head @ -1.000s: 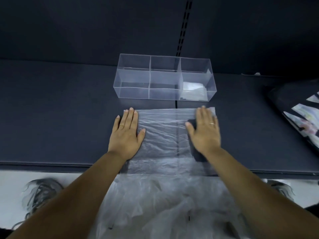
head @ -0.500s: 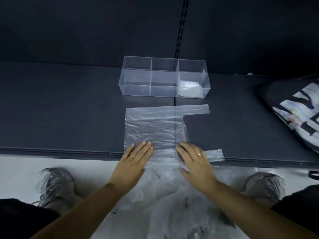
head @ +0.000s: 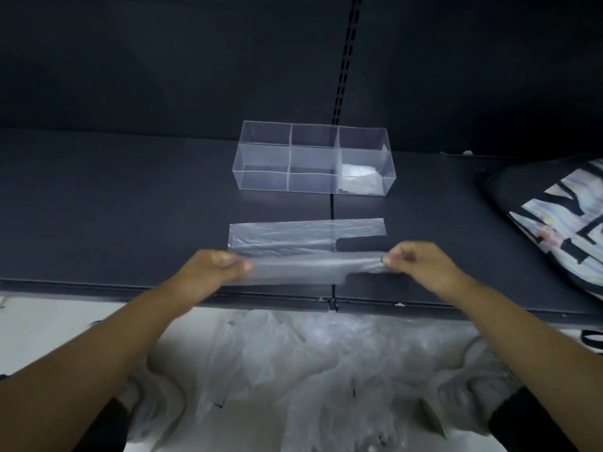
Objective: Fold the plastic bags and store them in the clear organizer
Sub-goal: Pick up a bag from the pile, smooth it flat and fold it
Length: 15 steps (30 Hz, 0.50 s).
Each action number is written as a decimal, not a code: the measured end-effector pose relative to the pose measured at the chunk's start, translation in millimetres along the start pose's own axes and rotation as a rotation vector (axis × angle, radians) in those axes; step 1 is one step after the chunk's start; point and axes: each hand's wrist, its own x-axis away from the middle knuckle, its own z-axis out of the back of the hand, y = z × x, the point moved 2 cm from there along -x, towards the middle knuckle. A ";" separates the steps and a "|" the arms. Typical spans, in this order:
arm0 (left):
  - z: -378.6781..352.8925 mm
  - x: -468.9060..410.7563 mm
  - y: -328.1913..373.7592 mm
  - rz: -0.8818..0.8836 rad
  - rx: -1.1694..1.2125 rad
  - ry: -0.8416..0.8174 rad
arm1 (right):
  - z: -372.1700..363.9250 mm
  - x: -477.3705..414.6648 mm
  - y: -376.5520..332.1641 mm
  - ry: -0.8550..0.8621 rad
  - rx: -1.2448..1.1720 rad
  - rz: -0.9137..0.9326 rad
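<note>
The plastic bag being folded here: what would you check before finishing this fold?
1. Left hand pinches the near edge of the plastic bag: ok.
2. Right hand pinches the handle end: ok.
3. Far half flat on the shelf: ok.
4. Lifted edge stretched between the hands: ok.
5. Free compartments in the organizer: ok, only the right end holds a folded bag.
6. Layers lined up: cannot tell.

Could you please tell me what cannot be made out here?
Head view:
- Folded plastic in the clear organizer, right compartment: layers merge, count unclear.
- Fingers of the left hand and right hand, pinching the plastic bag: curled under, blurred.
- Black printed bag: cut off by right edge.
- Pile below shelf: layers indistinguishable.
</note>
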 end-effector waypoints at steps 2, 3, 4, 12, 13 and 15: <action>7.7 -13.4 -1.7 0.059 0.125 0.069 | 10.0 -14.2 1.6 0.022 -0.134 -0.037; 9.7 -20.6 -1.7 0.083 0.168 0.104 | 12.6 -21.9 2.6 0.041 -0.176 -0.058; 10.7 -27.3 -1.1 0.105 0.202 0.138 | 13.4 -29.9 3.7 0.066 -0.203 -0.081; 6.7 -75.1 -13.6 0.126 -0.035 0.429 | -7.2 -81.3 20.6 0.373 -0.098 -0.230; 6.4 -77.5 -14.3 0.120 -0.102 0.456 | -9.1 -84.5 21.0 0.399 -0.065 -0.239; 3.8 -78.9 -15.1 0.107 -0.233 0.480 | -11.8 -89.8 21.0 0.439 0.021 -0.257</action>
